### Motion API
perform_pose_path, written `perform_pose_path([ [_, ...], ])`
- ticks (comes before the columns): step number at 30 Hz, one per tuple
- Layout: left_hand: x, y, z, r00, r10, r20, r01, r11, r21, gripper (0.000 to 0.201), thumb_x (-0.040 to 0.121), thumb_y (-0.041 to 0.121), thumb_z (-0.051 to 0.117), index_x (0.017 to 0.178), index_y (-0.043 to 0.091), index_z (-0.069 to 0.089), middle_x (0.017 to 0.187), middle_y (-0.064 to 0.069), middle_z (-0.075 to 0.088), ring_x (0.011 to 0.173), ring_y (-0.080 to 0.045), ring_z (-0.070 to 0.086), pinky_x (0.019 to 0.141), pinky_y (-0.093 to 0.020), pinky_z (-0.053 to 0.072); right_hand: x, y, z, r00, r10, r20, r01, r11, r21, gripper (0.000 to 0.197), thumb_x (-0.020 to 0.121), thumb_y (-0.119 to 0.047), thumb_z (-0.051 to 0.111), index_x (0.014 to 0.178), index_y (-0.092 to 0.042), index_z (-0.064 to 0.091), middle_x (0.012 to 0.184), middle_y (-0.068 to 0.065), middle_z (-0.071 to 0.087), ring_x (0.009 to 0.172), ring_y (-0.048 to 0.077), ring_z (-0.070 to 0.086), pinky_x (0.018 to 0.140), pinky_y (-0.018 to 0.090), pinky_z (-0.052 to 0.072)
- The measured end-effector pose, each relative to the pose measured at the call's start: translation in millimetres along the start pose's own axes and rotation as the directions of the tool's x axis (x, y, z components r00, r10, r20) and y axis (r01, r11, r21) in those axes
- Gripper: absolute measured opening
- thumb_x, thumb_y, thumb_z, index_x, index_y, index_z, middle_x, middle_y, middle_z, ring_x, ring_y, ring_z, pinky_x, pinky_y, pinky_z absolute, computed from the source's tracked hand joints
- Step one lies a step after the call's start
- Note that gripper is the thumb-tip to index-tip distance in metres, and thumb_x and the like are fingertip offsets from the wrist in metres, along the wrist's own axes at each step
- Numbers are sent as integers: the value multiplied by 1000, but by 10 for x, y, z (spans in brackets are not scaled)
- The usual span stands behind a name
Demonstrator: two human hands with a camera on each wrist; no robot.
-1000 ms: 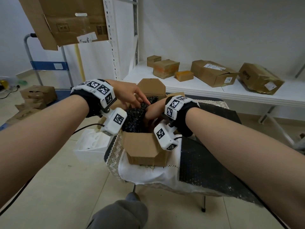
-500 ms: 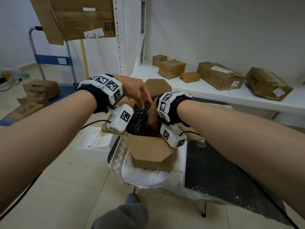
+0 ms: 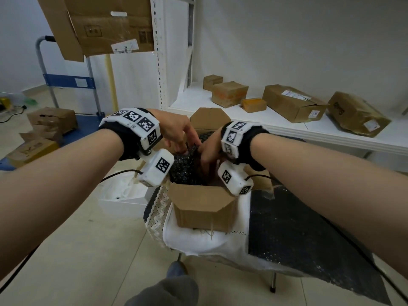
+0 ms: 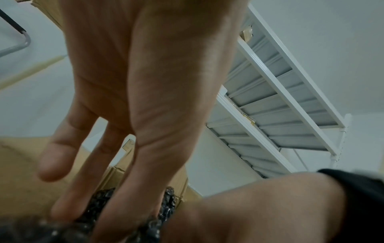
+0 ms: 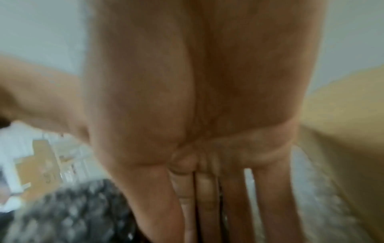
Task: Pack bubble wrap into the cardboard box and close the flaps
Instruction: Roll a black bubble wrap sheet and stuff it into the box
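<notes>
The open cardboard box [image 3: 203, 206] stands on a cloth-covered table, its near flap folded outward and its far flap [image 3: 209, 119] upright. Black bubble wrap [image 3: 184, 167] fills its left part. My left hand [image 3: 185, 147] reaches down from the left, its fingers fairly straight, pressing on the wrap [image 4: 99, 202]. My right hand [image 3: 205, 164] goes down into the box on the right of the wrap, fingers [image 5: 207, 205] straight and together beside the wrap [image 5: 72, 213]. Their tips are hidden inside the box. The right wrist view is blurred.
The white cloth [image 3: 198, 246] hangs over the table's front edge. A flat black bubble-wrap sheet [image 3: 298, 235] lies right of the box. A white shelf [image 3: 276, 127] behind holds several cartons. A white foam tray [image 3: 123, 195] and a blue trolley [image 3: 66, 82] stand at left.
Both hands have sunk lower into the box and the right hand has turned fingers-down beside the wrap. The bubble wrap sits deeper. The head camera has moved closer.
</notes>
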State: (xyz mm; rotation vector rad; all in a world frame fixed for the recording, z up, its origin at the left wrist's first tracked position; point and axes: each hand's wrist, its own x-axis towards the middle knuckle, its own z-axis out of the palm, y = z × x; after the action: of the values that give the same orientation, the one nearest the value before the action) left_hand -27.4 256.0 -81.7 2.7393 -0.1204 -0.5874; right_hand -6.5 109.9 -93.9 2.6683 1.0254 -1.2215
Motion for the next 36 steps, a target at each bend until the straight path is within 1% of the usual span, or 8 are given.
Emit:
perform_pose_path([
  [4,-44,-12,-2,999,-20,29,20,1000,-1,54,81,12,78,128,34,63,123,8,64,98,-18,69,65,-25,55,-189,42,30,992,-117,37,102,952,288,34,97,0,52,132,1,55,121,12,67,86,13,69,73,25,58],
  [9,-63,57,61,1000,17,18,-17,1000,-4,54,77,19,82,124,37,63,122,5,63,96,-20,68,68,-27,55,-171,-25,212,980,-80,184,44,981,190,40,101,3,41,141,1,44,107,6,62,82,12,60,63,18,56],
  [14,-2,53,214,1000,21,-5,-21,999,27,44,68,23,89,101,37,63,106,-1,68,89,-26,67,78,-41,56,-44,-153,404,999,-10,43,15,993,-120,46,102,-3,41,147,-7,39,148,14,45,133,30,45,87,26,40],
  [19,-46,92,270,998,44,-46,-37,990,135,52,72,28,85,118,33,61,84,4,63,77,-14,58,63,-22,40,-119,-73,383,995,-45,-85,55,991,126,39,99,-7,50,137,0,52,135,20,56,99,23,51,71,20,45],
  [23,-192,117,277,1000,25,-12,-22,979,201,74,74,27,83,139,34,49,88,8,73,86,-12,67,84,-27,50,-209,82,163,982,16,-189,53,934,352,30,98,-2,46,122,12,59,105,22,68,70,21,63,59,26,57],
  [28,-287,173,352,1000,19,-19,-15,981,195,91,71,27,85,146,33,35,91,12,76,87,-2,63,95,-27,47,-223,187,-19,874,156,-461,14,939,343,31,98,-13,43,114,7,60,101,26,71,86,34,74,50,30,60],
  [32,-255,112,443,1000,12,10,-13,995,102,73,67,29,88,118,27,36,90,9,76,86,-11,67,83,-28,50,-151,136,-69,844,98,-528,93,941,324,16,92,-3,44,88,-4,59,86,19,61,85,32,61,76,39,58],
  [36,-275,85,486,996,32,86,-44,989,138,48,77,21,81,116,28,54,107,10,74,99,-10,65,87,-24,49,-132,71,-116,886,55,-461,87,956,281,32,93,5,39,116,-1,61,81,1,51,87,22,50,93,45,54],
])
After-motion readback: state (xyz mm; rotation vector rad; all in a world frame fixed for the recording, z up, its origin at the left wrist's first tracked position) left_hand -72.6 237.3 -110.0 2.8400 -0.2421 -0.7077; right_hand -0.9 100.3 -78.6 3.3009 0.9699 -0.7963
